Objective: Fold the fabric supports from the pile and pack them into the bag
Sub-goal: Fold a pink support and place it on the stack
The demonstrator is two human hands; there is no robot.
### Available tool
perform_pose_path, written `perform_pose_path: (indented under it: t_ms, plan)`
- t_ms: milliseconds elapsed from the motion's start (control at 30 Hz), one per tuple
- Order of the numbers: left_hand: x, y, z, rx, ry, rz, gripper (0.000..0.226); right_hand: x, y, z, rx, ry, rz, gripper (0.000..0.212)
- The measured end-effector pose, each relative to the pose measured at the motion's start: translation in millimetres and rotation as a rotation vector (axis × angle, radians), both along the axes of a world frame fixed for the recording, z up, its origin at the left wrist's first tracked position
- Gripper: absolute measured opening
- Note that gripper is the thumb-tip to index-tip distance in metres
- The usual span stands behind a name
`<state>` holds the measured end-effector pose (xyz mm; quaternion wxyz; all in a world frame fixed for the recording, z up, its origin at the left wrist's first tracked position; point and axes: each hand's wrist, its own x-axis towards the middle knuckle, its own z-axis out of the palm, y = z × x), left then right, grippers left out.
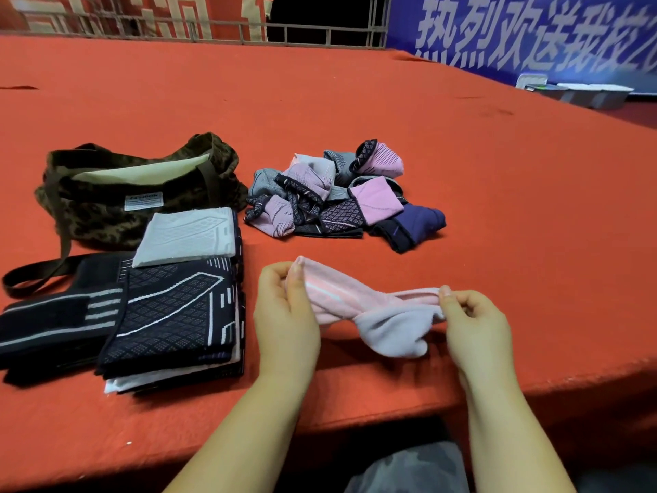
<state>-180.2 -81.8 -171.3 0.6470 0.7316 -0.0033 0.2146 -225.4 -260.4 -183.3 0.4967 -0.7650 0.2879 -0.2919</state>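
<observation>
Bag (pixel 117 204): camouflage, mouth open, at 10 o'clock on the red table (pixel 391 112).
Stack (pixel 177 307): folded supports, at 9 o'clock.
Pile (pixel 337 193): unfolded supports, at 12 o'clock.
Left hand (pixel 284 314): pinches the pink support (pixel 369 314) by one end.
Right hand (pixel 476 322): pinches its other end, holding it just above the table's near edge.
</observation>
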Motion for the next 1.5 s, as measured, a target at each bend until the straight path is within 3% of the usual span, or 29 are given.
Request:
perform_pose_path:
  t_ms: [300, 433, 533, 733, 833, 967, 1133, 1200, 1300, 1400, 1500]
  plan:
    - [14, 1, 17, -0.077, -0.001, 0.063, 0.011, -12, -38, 12, -0.041, -0.151, -0.214, 0.019]
    - [24, 2, 20, -0.116, 0.021, 0.087, 0.011, -15, -39, 14, -0.093, -0.189, -0.253, 0.027]
    - [31, 3, 14, -0.110, 0.073, 0.080, 0.011, -11, -38, 11, -0.072, -0.169, -0.228, 0.026]
    - [23, -7, -6, 0.091, 0.205, -0.001, 0.026, -3, -14, -1, -0.027, -0.103, -0.051, 0.008]
    - [19, -8, -17, 0.070, 0.243, 0.009, 0.031, -10, 9, 3, -0.199, -0.188, -0.026, 0.010]
    - [14, -9, -22, -0.019, 0.293, 0.046, 0.032, -16, 42, -2, -0.378, 0.009, 0.145, 0.018]
    - [2, -9, -16, -0.026, 0.389, -0.041, 0.018, -4, 51, -19, -0.507, 0.066, 0.018, 0.019]
    - [-1, -8, -20, 0.150, 0.388, -0.103, 0.042, 3, 50, -21, -0.514, 0.103, 0.005, 0.025]
    - [-8, -7, -28, 0.619, 0.242, -0.069, 0.075, 15, 50, -25, -0.558, 0.102, -0.012, 0.024]
    - [-4, -15, -31, 0.943, -0.018, -0.160, 0.060, 23, 50, -29, -0.592, 0.141, 0.000, 0.023]
    - [12, -18, -28, 1.263, 0.146, -0.435, 0.059, 26, 50, -32, -0.604, 0.207, 0.010, 0.026]
